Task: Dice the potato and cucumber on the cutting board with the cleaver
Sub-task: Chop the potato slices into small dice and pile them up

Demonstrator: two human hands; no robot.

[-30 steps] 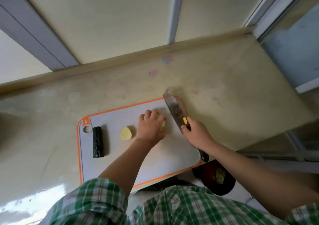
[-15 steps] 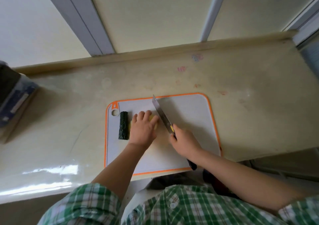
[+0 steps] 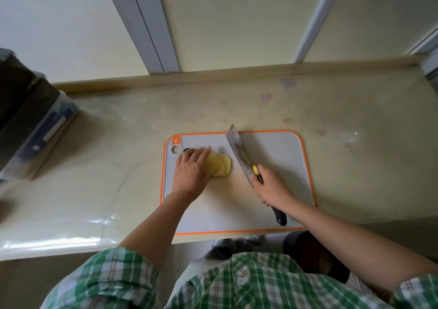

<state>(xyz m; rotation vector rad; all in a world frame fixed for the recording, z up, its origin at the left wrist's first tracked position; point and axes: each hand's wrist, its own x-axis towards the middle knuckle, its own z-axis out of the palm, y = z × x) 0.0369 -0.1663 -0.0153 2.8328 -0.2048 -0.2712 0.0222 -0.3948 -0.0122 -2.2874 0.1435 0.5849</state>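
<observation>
A grey cutting board (image 3: pixel 279 166) with an orange rim lies on the beige counter. On its left part sits a yellow potato (image 3: pixel 219 165) cut into fanned slices. My left hand (image 3: pixel 192 173) rests on the slices' left side with straight fingers. It hides almost all of the dark cucumber (image 3: pixel 186 150), of which only a tip shows. My right hand (image 3: pixel 272 185) grips the black handle of the cleaver (image 3: pixel 240 154). The blade is tilted and stands just right of the potato, apart from it.
A dark box-like appliance (image 3: pixel 28 124) stands on the counter at the far left. The counter's front edge runs just below the board. A dark round container (image 3: pixel 315 254) sits below the counter edge at the right. A wall with grey strips is behind.
The cleaver has come away to the right of the potato, which now shows as fanned slices. My left hand has slid left over the cucumber. The view has shifted, putting the board further right.
</observation>
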